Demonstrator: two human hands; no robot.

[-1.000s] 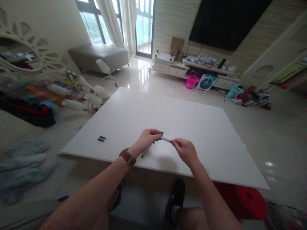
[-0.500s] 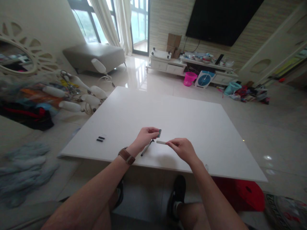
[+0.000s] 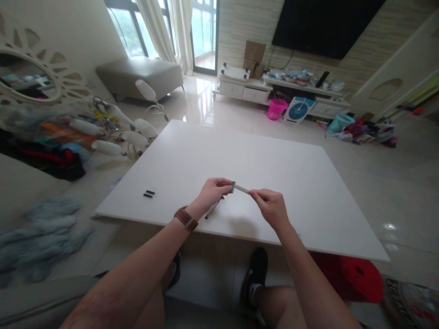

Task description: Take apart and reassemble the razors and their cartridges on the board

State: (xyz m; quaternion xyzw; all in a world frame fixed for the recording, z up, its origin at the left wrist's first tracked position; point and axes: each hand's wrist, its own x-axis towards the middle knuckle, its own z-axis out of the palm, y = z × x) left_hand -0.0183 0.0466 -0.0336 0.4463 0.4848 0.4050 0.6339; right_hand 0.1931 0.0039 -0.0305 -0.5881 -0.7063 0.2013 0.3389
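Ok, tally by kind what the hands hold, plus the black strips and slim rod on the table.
Dark-and-green piece, in the left hand: 1
Pale stick, in the right hand: 1
Black strips, on the table: 2
Slim rod, near the left hand: 1
Total: 5

A head-worn camera is looking forward and down across a white bench (image 3: 274, 160).
From above, it is viewing the left hand (image 3: 211, 192) and right hand (image 3: 273, 205) at near range, just below mid-frame, and is facing the far wall (image 3: 243, 23).
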